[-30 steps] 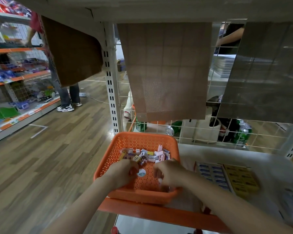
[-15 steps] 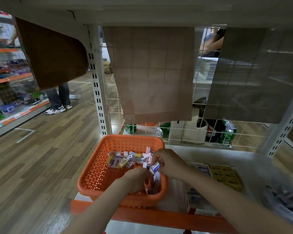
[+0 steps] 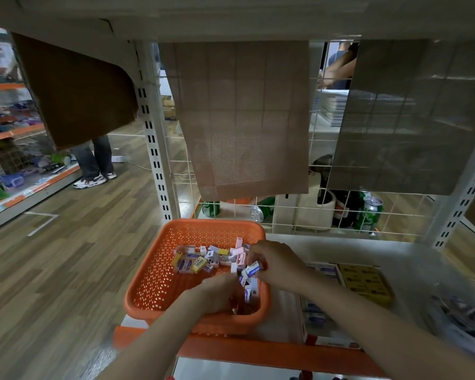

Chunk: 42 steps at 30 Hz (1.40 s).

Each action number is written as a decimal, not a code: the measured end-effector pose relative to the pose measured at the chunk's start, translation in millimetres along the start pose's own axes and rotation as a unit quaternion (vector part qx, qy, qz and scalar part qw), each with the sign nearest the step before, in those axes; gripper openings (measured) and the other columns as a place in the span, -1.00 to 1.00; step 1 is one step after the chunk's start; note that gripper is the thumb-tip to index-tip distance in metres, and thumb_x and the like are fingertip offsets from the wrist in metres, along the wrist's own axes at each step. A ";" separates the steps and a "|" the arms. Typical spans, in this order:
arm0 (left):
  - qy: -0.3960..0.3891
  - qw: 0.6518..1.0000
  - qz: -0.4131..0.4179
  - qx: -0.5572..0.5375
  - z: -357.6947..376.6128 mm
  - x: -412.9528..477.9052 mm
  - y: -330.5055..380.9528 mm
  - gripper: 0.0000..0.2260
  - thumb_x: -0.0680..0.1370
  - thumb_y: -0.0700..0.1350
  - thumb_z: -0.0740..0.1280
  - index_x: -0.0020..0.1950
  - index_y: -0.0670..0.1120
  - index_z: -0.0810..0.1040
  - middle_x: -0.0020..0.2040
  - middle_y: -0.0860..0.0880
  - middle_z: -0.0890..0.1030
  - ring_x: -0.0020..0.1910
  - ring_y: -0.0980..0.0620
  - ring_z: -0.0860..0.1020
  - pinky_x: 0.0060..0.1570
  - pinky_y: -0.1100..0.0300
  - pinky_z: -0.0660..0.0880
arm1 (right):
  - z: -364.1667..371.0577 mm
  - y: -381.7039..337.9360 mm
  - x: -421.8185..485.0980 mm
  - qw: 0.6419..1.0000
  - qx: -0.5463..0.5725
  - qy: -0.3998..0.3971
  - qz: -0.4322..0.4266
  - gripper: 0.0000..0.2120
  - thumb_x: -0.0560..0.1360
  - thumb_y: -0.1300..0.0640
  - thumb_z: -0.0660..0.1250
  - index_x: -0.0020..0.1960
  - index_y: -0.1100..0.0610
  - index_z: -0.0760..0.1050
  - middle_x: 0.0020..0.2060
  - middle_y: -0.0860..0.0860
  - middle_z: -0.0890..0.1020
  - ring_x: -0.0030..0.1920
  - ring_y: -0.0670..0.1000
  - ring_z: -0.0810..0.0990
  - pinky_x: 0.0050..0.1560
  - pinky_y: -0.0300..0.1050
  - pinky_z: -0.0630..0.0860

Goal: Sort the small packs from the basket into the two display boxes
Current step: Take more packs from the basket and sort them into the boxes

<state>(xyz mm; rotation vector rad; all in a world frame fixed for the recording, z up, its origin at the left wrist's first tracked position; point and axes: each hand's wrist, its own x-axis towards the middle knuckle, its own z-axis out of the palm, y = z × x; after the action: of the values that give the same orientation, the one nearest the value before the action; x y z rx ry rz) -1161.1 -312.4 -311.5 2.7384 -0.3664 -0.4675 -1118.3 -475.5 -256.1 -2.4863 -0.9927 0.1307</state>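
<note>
Hands meet in the orange basket (image 3: 148, 292): right hand (image 3: 279, 266) pinches a white-and-blue eraser pack (image 3: 251, 270), left hand (image 3: 217, 293) curls just below, grip unclear. Loose packs (image 3: 200, 259) heap behind. Blue display box (image 3: 327, 341) and yellow display box (image 3: 383, 298) sit just right.

a single head-worn wide-angle view looks forward and down, close over the orange basket (image 3: 159, 270).

Only "ERASER" can be read, on the blue band of the white pack (image 3: 251, 270) pinched in the right hand (image 3: 279, 266) at the orange basket (image 3: 154, 283)'s right rim. Print on the display boxes (image 3: 364, 281) right of the basket is blurred.
</note>
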 end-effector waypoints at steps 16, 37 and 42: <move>-0.055 0.991 -0.045 -0.113 -6.3 -4.5 -8.1 -0.79 0.47 -0.30 0.37 0.08 -0.17 0.65 0.01 -0.10 0.67 0.00 0.02 0.63 -0.03 0.26 0.56 | 5.3 5.6 0.7 0.999 -0.011 0.032 -0.012 -0.74 0.43 0.28 0.37 0.07 0.04 0.57 -0.12 -0.14 0.48 -0.13 -0.16 0.46 -0.21 -0.45 0.29; 0.249 0.968 -0.001 -0.034 -44.8 -40.4 26.2 -0.89 0.41 -0.18 0.45 -0.09 -0.12 0.62 -0.16 0.02 0.62 -0.18 0.04 0.59 -0.10 0.11 0.56 | -25.5 16.6 -35.4 0.997 0.019 0.074 0.028 -0.94 0.42 0.28 0.38 -0.11 0.18 0.54 -0.13 0.03 0.58 -0.12 0.00 0.52 -0.10 -0.10 0.43; 0.262 0.964 0.036 0.007 -41.9 -26.9 66.1 -0.89 0.43 -0.14 0.43 -0.06 -0.05 0.61 -0.06 0.07 0.63 -0.10 0.09 0.59 -0.14 0.24 0.51 | -40.6 37.8 -63.3 0.993 -0.002 0.085 0.076 -0.89 0.43 0.25 0.41 -0.10 0.10 0.51 -0.08 0.01 0.57 -0.09 -0.01 0.51 -0.05 -0.05 0.51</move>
<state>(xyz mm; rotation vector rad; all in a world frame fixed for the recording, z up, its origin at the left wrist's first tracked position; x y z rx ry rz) -1183.3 -352.5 -242.5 2.7130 -0.3230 0.2818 -1130.9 -557.5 -241.8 -2.5260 -0.7348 -0.0351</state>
